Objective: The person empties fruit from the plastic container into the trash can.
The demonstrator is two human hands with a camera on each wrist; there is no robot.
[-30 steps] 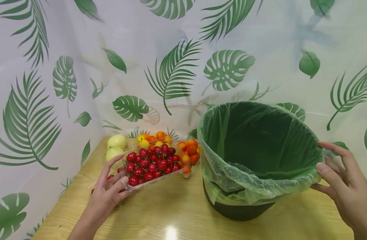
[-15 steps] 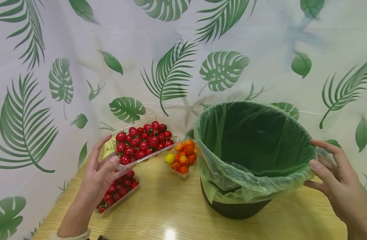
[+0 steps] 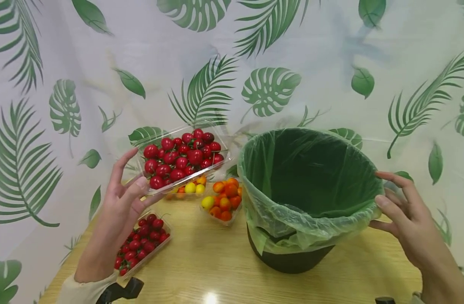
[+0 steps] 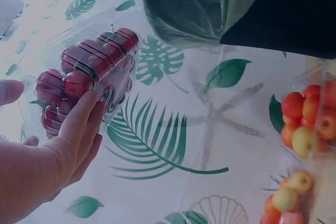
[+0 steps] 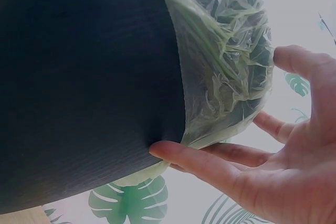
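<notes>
My left hand (image 3: 123,198) holds up a clear plastic box (image 3: 220,162) of red cherry tomatoes (image 3: 180,162), gripping its near left end above the table. In the left wrist view my fingers lie along the box's outer wall. My right hand (image 3: 416,219) grips the right side of a dark trash bin (image 3: 292,261) lined with a pale green plastic bag (image 3: 289,230). In the right wrist view one fingertip touches the dark bin wall (image 5: 94,87) and others lie by the bag's folded edge. The bin leans a little, its wide mouth facing up.
Another box of red cherry tomatoes (image 3: 142,245) sits on the wooden table (image 3: 201,261), below my left hand. A small box of orange and yellow tomatoes (image 3: 224,200) stands left of the bin, with more orange and yellow fruit (image 3: 190,188) behind the raised box. A leaf-print curtain (image 3: 270,90) closes off the back.
My left hand has lifted the box of cherry tomatoes up off the other fruit, uncovering a second box of red tomatoes below. My right hand keeps its grip on the bin while the view shifts.
</notes>
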